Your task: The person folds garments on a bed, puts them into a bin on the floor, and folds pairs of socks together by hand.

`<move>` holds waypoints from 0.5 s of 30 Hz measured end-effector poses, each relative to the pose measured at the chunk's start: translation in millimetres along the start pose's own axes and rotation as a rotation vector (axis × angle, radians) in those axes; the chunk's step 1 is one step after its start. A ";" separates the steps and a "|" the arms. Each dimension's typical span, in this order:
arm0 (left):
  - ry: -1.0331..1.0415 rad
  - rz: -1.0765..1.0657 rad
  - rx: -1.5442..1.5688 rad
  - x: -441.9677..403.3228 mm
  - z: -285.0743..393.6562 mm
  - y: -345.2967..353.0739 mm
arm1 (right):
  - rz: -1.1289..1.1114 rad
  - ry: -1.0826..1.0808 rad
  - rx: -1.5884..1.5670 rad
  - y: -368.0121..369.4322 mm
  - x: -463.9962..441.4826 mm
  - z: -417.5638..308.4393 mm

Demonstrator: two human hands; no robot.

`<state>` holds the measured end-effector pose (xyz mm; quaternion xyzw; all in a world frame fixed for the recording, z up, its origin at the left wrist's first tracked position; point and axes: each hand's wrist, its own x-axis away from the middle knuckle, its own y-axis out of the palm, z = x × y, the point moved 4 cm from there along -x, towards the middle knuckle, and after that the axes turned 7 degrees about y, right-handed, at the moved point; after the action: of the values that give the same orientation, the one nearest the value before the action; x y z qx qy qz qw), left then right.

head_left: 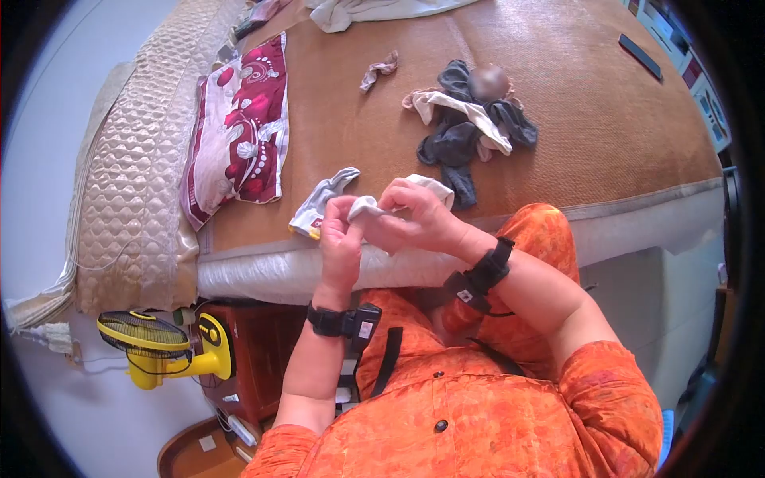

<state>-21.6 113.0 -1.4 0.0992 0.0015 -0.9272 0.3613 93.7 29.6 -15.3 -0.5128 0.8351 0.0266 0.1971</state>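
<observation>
My left hand (341, 233) is closed, its fingers pinching a whitish sock (363, 205) at the edge of the bed. My right hand (418, 217) grips the same sock from the other side, fingers bent around it. Part of the sock is hidden by my fingers. Behind my right hand shows white cloth (434, 190); whether it joins the held sock I cannot tell. Just beyond my left hand lies a light grey sock (325, 196) with a small red and yellow mark, flat on the brown mat.
A heap of dark grey socks (456, 143) with white and pinkish ones lies farther back on the mat (606, 151). Nearby are a crumpled pinkish sock (378, 72), a maroon patterned pillow (243, 131) and a black phone (641, 56). A yellow fan (171, 346) stands at lower left.
</observation>
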 end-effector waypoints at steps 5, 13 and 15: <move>-0.118 -0.183 0.061 -0.8 5.1 -2.9 | -0.340 0.424 -0.883 4.6 2.2 10.3; -0.206 -0.391 0.312 3.1 9.5 -19.9 | -0.387 0.397 -1.162 -3.7 0.5 3.8; -0.280 -0.372 0.361 6.1 13.9 -16.2 | -0.387 0.376 -1.172 -3.7 -0.3 0.6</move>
<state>-39.4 119.9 10.0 0.0311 -0.1952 -0.9674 0.1583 97.2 28.2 -15.2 -0.6725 0.5948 0.3522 -0.2643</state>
